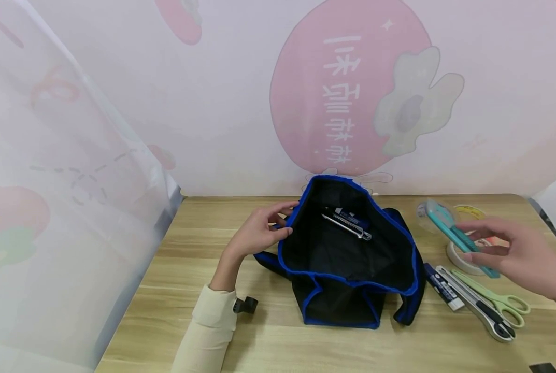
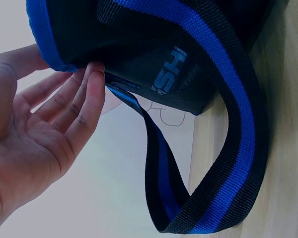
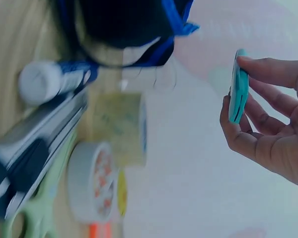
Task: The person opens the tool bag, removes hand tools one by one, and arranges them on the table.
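Observation:
A black fabric bag (image 1: 338, 300) with blue trim stands on the table, its mouth gaping upward. My left hand (image 1: 260, 231) pinches the bag's left rim between thumb and fingers. In the left wrist view a black-and-blue strap (image 2: 241, 129) loops down beside that hand. Right of the bag and above the table, my right hand (image 1: 515, 254) holds a turquoise utility knife (image 1: 455, 235) between thumb and fingers. The knife (image 3: 239, 89) shows end-on in the right wrist view. Inside the bag lie a silver utility knife (image 1: 347, 227) and a dark blue, label-covered item (image 1: 352, 217).
Right of the bag lie a dark blue stick with a white end (image 1: 443, 286), a large grey-and-black utility knife (image 1: 480, 308) and light green scissors (image 1: 497, 298). Behind them are several tape rolls, one white (image 3: 89, 181) and one clear yellowish (image 3: 119, 129). A printed cloth hangs behind the table.

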A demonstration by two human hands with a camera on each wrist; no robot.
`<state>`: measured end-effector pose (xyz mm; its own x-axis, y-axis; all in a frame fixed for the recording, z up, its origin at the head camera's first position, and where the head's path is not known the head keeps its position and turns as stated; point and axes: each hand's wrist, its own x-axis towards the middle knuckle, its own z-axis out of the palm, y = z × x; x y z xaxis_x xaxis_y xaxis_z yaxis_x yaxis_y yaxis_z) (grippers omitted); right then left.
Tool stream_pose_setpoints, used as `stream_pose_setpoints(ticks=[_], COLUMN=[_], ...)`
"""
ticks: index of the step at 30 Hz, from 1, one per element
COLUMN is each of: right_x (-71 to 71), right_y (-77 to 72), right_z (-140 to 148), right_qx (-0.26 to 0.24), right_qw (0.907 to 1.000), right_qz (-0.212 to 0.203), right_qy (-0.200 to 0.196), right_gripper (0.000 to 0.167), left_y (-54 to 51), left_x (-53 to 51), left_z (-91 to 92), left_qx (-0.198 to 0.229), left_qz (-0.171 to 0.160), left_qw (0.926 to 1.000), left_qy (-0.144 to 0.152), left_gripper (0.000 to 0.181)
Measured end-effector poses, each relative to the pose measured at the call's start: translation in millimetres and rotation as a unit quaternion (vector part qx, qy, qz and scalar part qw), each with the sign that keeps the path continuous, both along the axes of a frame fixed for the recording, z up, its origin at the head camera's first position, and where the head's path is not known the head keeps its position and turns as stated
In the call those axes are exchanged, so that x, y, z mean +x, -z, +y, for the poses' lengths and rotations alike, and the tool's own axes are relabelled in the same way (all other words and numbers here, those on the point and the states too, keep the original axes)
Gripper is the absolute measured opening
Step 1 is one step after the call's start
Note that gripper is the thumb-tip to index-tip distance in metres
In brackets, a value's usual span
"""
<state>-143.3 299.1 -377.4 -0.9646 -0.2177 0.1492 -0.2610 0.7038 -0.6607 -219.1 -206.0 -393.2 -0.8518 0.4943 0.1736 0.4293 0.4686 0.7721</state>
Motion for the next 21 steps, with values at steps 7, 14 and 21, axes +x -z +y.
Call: stream_pose_setpoints(ticks=[7, 14, 21], right_x=[7.2, 18.5, 22.8], right_y=[26.7, 55.3, 74.0], right_z=[33, 66, 91], right_qx=[-0.012, -0.048, -0.011], right_qw=[0.9993, 0.9976, 0.9957], right_qz=[0.029, 0.03, 0.012], right_qy=[0.023, 0.04, 0.091], right_gripper=[0.057, 0.064, 0.056], left_y=[0.4, 0.5, 0.7], left_x=[1.0, 0.8, 1.3], left_z=[-0.8, -0.6, -1.0], left_qx=[0.004, 0.005, 0.008], left_qz=[-0.007, -0.007, -0.008], left_qw=[1.0, 1.0, 0.9999], left_qy=[-0.002, -0.002, -0.004], left_gripper=[0.062, 0.062, 0.062])
